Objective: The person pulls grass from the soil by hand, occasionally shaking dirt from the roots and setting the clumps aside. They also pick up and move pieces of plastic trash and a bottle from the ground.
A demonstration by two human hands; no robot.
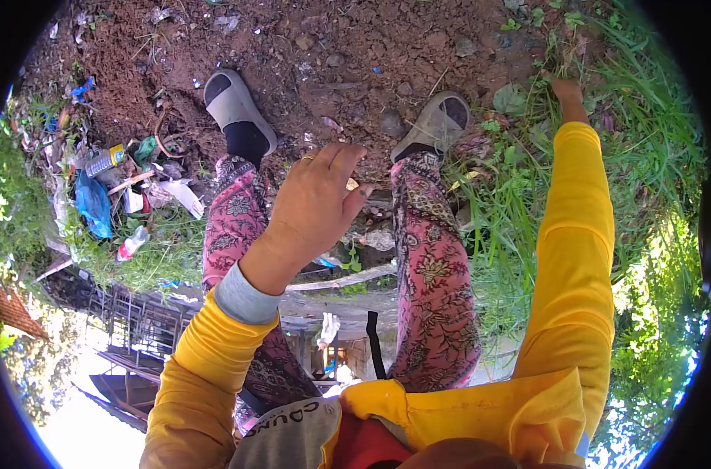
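Note:
My left hand [312,191] hangs in the air between my knees. Its thumb stands apart from the loosely bent fingers, with nothing between them. A ring shows on one finger. Out to the right, my right hand [568,94] reaches down among green weeds [539,109] at the edge of the bare soil [363,39]. Grass and leaves hide most of its fingers, so I cannot make out whether they grip a stem.
My feet, in grey slides [234,105], rest on the soil. Litter lies at the left: a blue plastic bag [94,205], a yellow-labelled can [105,161] and a clear bottle [133,244]. Tall grass [645,141] grows along the right, and a stone [392,123] sits near my right foot.

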